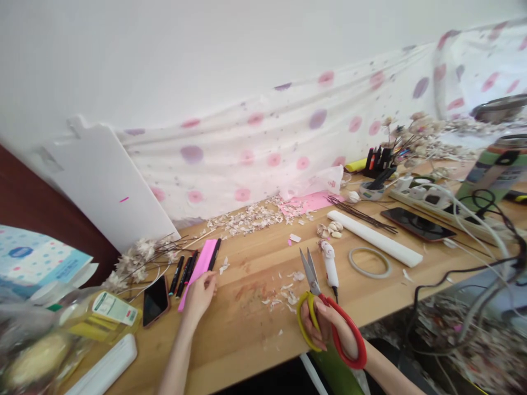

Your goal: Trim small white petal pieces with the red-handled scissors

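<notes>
Right hand (325, 318) clasped around open red-and-yellow scissors (314, 287); left hand (201, 292) at pink strip (201, 266), grip indeterminate. Apparent pick-up stage, requiring a pinch.

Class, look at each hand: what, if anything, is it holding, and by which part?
The right hand holds the scissors by their red and yellow handles. The left hand is at the pink strip; whether it grips anything cannot be told.
</notes>
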`<state>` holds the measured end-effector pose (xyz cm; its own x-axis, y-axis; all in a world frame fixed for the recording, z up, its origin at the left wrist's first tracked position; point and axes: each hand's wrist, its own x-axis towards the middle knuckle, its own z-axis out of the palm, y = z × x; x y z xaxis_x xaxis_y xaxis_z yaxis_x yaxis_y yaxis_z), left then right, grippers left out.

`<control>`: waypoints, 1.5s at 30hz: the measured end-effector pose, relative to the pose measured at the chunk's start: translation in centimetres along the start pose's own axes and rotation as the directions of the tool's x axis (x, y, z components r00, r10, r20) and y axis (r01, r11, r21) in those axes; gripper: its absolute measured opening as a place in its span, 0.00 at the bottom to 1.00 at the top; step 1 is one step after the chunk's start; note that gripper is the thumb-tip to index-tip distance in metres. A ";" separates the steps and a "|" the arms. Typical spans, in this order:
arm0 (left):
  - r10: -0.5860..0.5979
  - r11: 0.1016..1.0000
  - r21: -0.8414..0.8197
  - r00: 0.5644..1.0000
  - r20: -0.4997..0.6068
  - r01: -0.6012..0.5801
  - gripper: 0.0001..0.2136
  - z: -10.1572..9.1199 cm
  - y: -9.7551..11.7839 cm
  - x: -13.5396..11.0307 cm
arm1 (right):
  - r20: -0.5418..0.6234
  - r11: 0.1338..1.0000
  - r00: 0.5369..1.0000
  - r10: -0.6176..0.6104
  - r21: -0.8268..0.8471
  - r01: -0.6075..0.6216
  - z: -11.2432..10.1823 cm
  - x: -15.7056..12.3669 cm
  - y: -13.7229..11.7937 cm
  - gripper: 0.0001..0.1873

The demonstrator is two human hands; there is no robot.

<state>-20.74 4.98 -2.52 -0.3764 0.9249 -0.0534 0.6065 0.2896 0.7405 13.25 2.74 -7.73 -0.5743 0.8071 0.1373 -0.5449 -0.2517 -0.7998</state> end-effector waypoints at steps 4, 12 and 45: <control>0.076 0.996 -0.055 0.993 0.095 -0.071 0.25 2.3 -0.5 -5.9 | -0.039 0.999 0.998 -0.039 -0.011 0.038 0.1 -0.5 -0.6 0.22; 0.332 0.934 -0.009 0.857 0.395 -0.358 0.32 11.8 5.5 -10.9 | -0.031 0.994 0.994 -0.107 -0.036 0.106 -0.2 -1.2 -0.4 0.21; 0.518 0.555 0.345 0.640 0.568 -0.757 0.59 8.0 3.8 -2.9 | -0.071 0.997 0.995 -0.075 0.008 0.076 -0.3 -0.8 -0.6 0.18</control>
<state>-11.71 5.40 -4.92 0.4713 0.8814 -0.0310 0.8634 -0.4539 0.2204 14.22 2.34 -7.54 -0.4869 0.8596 0.1551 -0.5920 -0.1943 -0.7822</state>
